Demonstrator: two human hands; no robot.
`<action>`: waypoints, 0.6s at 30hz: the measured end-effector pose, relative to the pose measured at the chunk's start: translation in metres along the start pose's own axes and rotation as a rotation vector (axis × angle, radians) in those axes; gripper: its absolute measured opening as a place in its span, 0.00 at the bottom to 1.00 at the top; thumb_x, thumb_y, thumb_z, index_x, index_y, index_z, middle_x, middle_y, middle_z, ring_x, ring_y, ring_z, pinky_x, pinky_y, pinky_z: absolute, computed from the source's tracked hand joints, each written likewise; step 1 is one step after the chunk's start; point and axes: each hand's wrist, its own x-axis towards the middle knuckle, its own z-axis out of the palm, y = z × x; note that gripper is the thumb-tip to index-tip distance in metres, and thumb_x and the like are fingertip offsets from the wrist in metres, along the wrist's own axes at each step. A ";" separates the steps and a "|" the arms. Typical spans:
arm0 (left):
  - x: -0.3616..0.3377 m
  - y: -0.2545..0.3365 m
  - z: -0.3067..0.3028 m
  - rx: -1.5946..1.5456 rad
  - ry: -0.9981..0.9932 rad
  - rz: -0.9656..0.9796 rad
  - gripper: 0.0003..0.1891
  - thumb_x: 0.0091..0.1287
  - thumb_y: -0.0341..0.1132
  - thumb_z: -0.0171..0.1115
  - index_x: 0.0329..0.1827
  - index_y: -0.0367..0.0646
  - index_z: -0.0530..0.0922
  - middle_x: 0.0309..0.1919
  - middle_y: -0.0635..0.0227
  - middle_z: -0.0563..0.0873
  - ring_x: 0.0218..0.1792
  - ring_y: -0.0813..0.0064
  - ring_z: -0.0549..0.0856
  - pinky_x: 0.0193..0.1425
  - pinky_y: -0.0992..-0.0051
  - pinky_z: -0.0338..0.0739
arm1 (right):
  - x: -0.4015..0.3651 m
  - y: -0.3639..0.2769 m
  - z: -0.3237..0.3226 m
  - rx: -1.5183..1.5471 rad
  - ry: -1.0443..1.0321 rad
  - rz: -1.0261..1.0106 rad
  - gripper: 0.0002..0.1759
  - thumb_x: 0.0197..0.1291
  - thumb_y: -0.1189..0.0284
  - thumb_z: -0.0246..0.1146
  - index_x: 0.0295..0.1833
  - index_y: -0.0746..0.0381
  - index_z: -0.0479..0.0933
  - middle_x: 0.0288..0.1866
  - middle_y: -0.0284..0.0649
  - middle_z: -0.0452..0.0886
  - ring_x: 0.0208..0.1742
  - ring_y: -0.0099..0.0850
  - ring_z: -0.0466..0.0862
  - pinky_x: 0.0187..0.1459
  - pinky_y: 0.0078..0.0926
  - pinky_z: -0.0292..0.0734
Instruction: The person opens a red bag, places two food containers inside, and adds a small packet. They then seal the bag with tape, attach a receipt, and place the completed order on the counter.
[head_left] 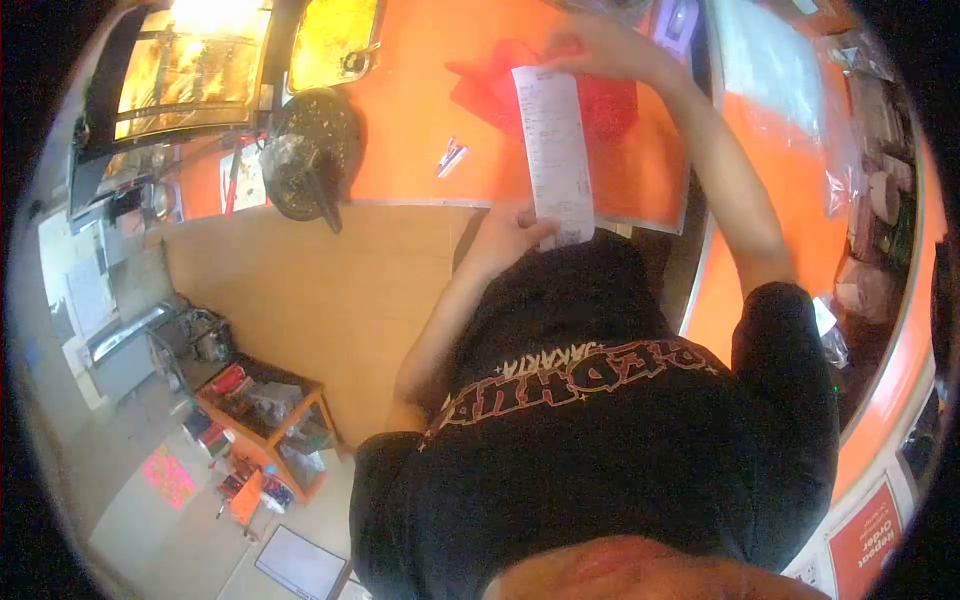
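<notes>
A long white printed receipt (556,150) stretches between my two hands, over the front edge of the orange counter. My left hand (512,238) grips its lower end, thumb across the paper near my black shirt. At the top end, my right hand (598,48) is closed with its fingers at the receipt's upper edge, a little smeared by motion. Behind the receipt lies a red plastic bag (612,108), partly covered by the paper. To the left, a small white and dark item like a pen or clip (452,157) rests on the counter (420,110).
A black round pan-like vessel with a handle (312,155) stands at the counter's left, by a yellow tray with tongs (332,45) and a lit glass warmer (195,70). Clear plastic bags (780,90) lie on the right counter. A small shelf (265,400) stands lower left.
</notes>
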 end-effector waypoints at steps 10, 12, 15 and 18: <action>0.013 0.053 -0.082 0.519 0.730 0.426 0.26 0.65 0.34 0.74 0.66 0.43 0.77 0.59 0.56 0.84 0.61 0.59 0.82 0.67 0.61 0.77 | -0.142 0.028 0.010 0.675 0.757 0.432 0.23 0.70 0.66 0.67 0.67 0.62 0.77 0.62 0.41 0.83 0.62 0.30 0.82 0.64 0.28 0.75; 0.037 0.077 -0.106 0.749 0.609 0.613 0.31 0.61 0.39 0.76 0.68 0.43 0.76 0.62 0.54 0.82 0.65 0.54 0.80 0.72 0.58 0.71 | -0.152 0.017 0.028 0.703 0.759 0.472 0.24 0.71 0.66 0.68 0.68 0.63 0.76 0.61 0.42 0.84 0.62 0.30 0.82 0.63 0.28 0.76; 0.071 0.098 -0.116 1.120 0.507 0.690 0.38 0.57 0.45 0.78 0.71 0.45 0.73 0.67 0.53 0.79 0.70 0.51 0.75 0.77 0.54 0.65 | -0.139 -0.011 0.054 0.528 0.758 0.522 0.25 0.70 0.64 0.68 0.68 0.62 0.75 0.60 0.44 0.84 0.61 0.30 0.82 0.63 0.30 0.77; 0.094 0.105 -0.120 1.332 0.274 0.722 0.42 0.56 0.47 0.77 0.74 0.45 0.71 0.70 0.52 0.76 0.73 0.50 0.71 0.79 0.52 0.61 | -0.156 -0.034 0.082 0.581 0.920 0.697 0.27 0.70 0.61 0.69 0.68 0.63 0.75 0.60 0.46 0.84 0.61 0.33 0.83 0.63 0.32 0.77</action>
